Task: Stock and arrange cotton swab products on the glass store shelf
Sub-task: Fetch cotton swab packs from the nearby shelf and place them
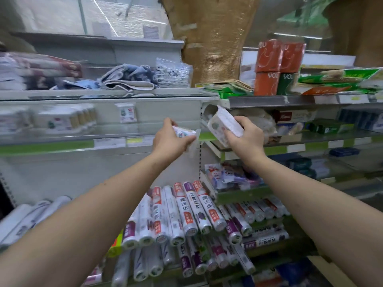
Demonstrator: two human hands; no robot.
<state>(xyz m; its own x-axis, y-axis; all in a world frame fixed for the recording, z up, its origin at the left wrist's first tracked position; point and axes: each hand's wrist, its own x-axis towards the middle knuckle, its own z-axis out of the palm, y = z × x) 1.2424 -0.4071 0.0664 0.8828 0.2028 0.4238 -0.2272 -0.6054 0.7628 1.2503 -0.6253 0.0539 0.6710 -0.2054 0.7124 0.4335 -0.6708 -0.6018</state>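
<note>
Far left, on the glass shelf point(62, 139), a row of cotton swab boxes point(62, 120) stands blurred behind the front edge, with one more small pack point(126, 112) standing alone further along. Above them folded towels point(128, 78) lie on the upper shelf. Moving toward the middle, the left hand point(165, 139) is raised in front of the shelf edge, its grip closed round a small swab pack point(183, 134) whose printed face points right. Just beside it, the right hand point(246, 139) holds a bigger swab box point(222, 126) tilted, fingers curled over its top and side, near the post between the two shelf units. Below both arms, rolls of plastic wrap point(186, 214) are piled on a lower shelf. To the right, orange tissue packs point(269, 67) stand on the top shelf.
</note>
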